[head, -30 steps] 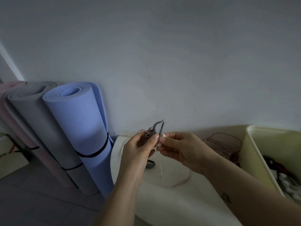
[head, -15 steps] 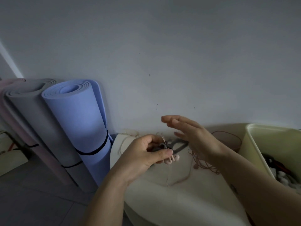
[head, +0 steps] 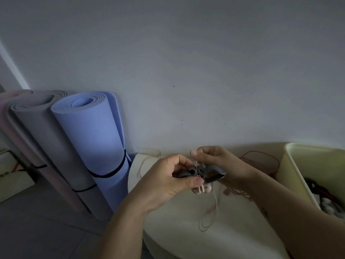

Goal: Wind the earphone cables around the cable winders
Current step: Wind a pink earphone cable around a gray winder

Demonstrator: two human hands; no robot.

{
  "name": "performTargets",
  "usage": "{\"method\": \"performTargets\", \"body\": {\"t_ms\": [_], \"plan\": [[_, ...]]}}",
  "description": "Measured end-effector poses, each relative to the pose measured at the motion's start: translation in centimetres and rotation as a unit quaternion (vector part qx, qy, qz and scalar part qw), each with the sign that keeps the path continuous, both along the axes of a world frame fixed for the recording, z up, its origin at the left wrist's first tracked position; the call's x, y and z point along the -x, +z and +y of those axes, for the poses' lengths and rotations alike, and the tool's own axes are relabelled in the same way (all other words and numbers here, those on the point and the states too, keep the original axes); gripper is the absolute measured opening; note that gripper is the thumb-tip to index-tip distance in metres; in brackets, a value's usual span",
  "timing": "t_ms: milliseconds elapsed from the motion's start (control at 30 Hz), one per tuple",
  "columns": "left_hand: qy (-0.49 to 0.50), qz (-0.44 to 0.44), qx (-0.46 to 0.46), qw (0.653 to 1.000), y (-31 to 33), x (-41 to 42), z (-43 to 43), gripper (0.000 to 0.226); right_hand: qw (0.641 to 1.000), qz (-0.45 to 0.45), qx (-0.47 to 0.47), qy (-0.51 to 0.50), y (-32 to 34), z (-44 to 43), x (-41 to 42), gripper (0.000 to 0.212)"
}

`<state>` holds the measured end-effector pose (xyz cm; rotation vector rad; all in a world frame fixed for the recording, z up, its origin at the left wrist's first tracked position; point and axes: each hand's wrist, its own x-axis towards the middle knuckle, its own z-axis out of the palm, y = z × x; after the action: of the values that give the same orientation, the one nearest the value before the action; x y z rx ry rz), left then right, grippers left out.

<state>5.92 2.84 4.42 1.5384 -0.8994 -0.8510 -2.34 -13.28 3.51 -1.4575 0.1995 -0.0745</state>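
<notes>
A grey cable winder (head: 203, 171) is held above the white table (head: 177, 230). My left hand (head: 168, 180) grips its left end between thumb and fingers. My right hand (head: 220, 165) pinches the thin pale earphone cable (head: 214, 202) just above the winder's middle. Two pinkish earbuds (head: 202, 189) hang under the winder. A loose loop of the cable dangles down toward the table.
A tangle of reddish cable (head: 261, 161) lies on the table by the wall. A pale yellow bin (head: 298, 165) with dark and white items stands at the right. Rolled blue (head: 97, 143) and grey (head: 46, 137) mats lean on the wall at left.
My right hand, open and raised half a second ago, has come back down to the winder and pinched the cable. The winder lies more level than a second ago.
</notes>
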Motion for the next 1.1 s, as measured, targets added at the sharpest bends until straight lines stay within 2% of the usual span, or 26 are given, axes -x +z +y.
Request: {"method": "performTargets", "body": {"t_ms": [167, 233, 300, 367, 467, 567, 700, 800, 933, 1100], "plan": [[0.046, -0.001, 0.029, 0.999, 0.2, 0.1, -0.1, 0.033, 1.000, 0.000, -0.012, 0.028, -1.4, 0.2, -0.1, 0.022], [0.064, -0.003, 0.040, 0.997, 0.2, -0.1, -0.1, 0.036, 0.999, 0.012, -0.031, 0.025, -1.6, 0.2, -0.3, 0.031], [0.086, 0.016, 0.057, 0.994, 0.1, -0.2, -0.1, 0.042, 0.998, 0.025, -0.054, 0.015, -1.6, 0.4, -0.3, 0.038], [0.105, 0.028, 0.067, 0.992, -0.2, -0.4, -0.3, 0.048, 0.997, 0.025, -0.079, -0.006, -2.0, 0.8, -0.4, 0.023], [0.108, 0.030, 0.073, 0.991, -0.6, -0.5, -0.4, 0.041, 0.994, 0.030, -0.089, -0.049, -1.8, 1.6, -0.5, 0.023], [0.116, 0.050, 0.080, 0.989, -0.7, -0.6, -0.5, 0.036, 0.995, 0.012, -0.047, -0.092, -1.2, 2.0, -0.4, 0.025], [0.184, 0.166, 0.138, 0.959, -0.8, -1.0, -0.8, 0.010, 0.987, -0.032, -0.015, -0.156, -0.4, 2.5, -0.6, 0.016], [0.212, 0.225, 0.159, 0.938, -0.9, -1.0, -1.2, 0.011, 0.980, -0.063, 0.043, -0.186, 0.4, 3.6, -0.4, 0.003], [0.239, 0.267, 0.171, 0.918, -1.0, -0.4, -1.8, 0.010, 0.964, -0.072, 0.142, -0.214, 0.4, 4.4, -0.2, 0.017], [0.254, 0.287, 0.176, 0.907, -1.1, 0.4, -2.2, 0.009, 0.967, -0.046, 0.147, -0.204, 0.5, 3.6, -0.3, 0.012]]}}
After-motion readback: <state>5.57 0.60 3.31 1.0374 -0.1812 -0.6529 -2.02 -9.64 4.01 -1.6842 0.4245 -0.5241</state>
